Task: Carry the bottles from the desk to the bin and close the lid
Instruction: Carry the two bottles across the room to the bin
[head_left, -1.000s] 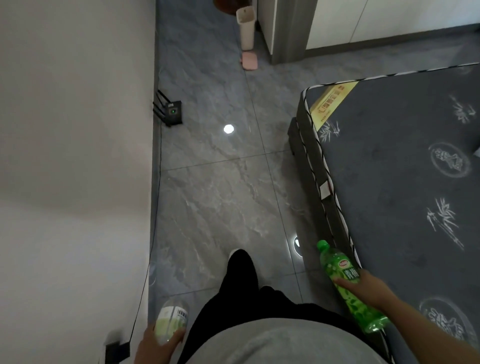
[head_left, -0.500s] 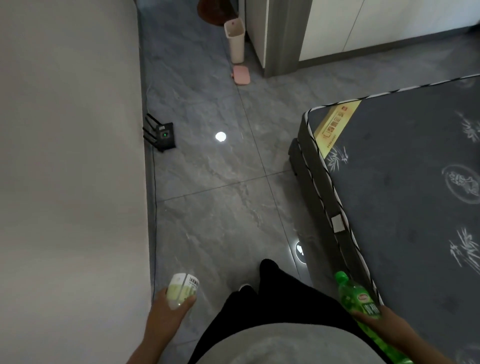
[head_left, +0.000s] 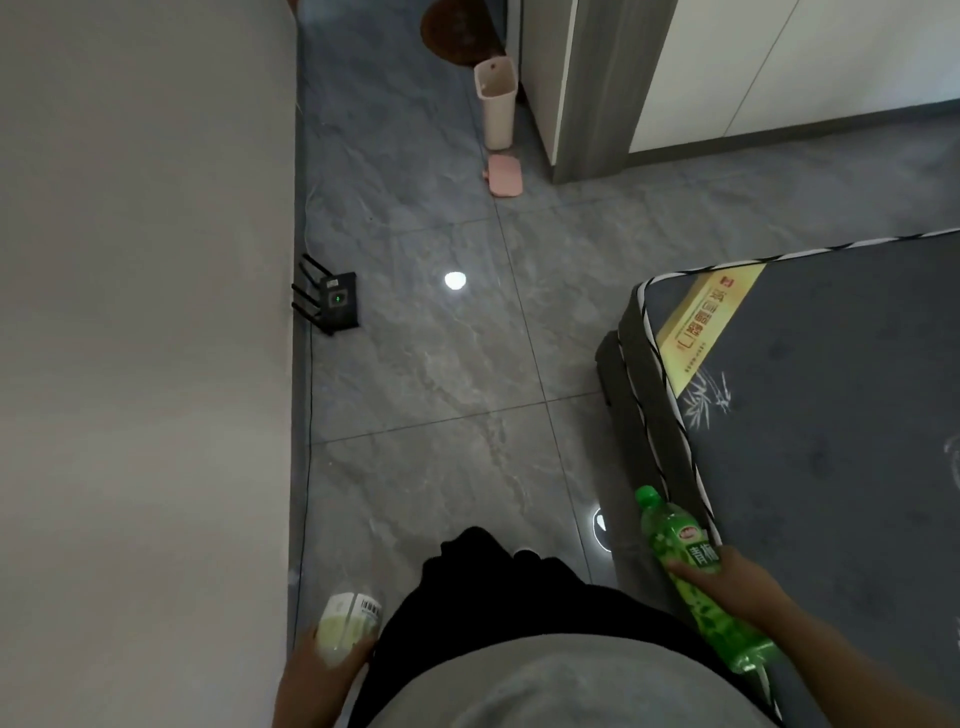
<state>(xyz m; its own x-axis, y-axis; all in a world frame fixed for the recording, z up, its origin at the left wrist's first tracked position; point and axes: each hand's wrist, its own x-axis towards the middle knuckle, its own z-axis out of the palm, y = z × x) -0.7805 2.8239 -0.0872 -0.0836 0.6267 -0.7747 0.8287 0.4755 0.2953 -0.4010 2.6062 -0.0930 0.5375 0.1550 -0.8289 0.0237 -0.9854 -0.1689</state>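
Observation:
My left hand (head_left: 317, 675) grips a pale yellow-white bottle (head_left: 348, 621) low at my left side, beside the wall. My right hand (head_left: 737, 584) holds a green soda bottle (head_left: 691, 566) by its middle, cap pointing forward, over the mattress edge. A tall beige bin (head_left: 497, 101) stands open far ahead at a doorway corner. Its pink lid (head_left: 505, 175) lies flat on the floor just in front of it.
A grey wall (head_left: 145, 312) runs along my left. A black router (head_left: 337, 301) with antennas sits on the floor against it, a cable trailing along the wall. A dark mattress (head_left: 831, 415) fills the right. Grey tiled floor (head_left: 441, 389) stretches between them toward the bin.
The bin, lid and router have slid lower and grown larger in view as I walked forward. Both hands still carry their bottles, swinging slightly at my sides.

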